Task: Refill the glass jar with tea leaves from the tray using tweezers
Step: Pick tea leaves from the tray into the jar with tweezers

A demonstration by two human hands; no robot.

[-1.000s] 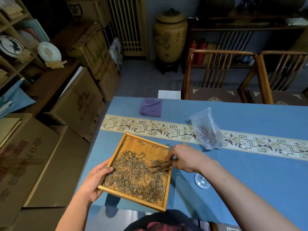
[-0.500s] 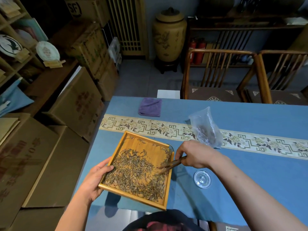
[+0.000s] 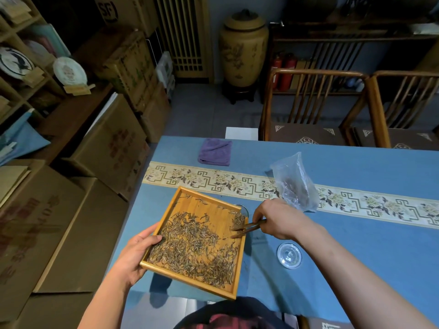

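A square wooden tray [image 3: 190, 275] strewn with dry tea leaves [image 3: 190, 245] is held above the near left corner of the blue table. My left hand [image 3: 135, 255] grips its left edge, thumb on the inside. My right hand [image 3: 278, 219] grips wooden tweezers [image 3: 249, 227] whose tips lie at the tray's right rim beside a small clump of leaves [image 3: 238, 220]. The glass jar's rim [image 3: 242, 207] peeks out behind the tray's right edge, mostly hidden. A round glass lid [image 3: 289, 255] lies on the cloth to the right of the tray.
A clear plastic bag [image 3: 294, 184] stands behind my right hand on the patterned runner [image 3: 213, 179]. A folded purple cloth [image 3: 215, 151] lies at the far left of the table. Cardboard boxes [image 3: 95, 162] line the floor on the left; wooden chairs [image 3: 313, 103] stand beyond the table.
My right hand has drawn the tweezers rightward across the tray, pushing a clump of leaves to its right rim. The tray has stayed in my left hand.
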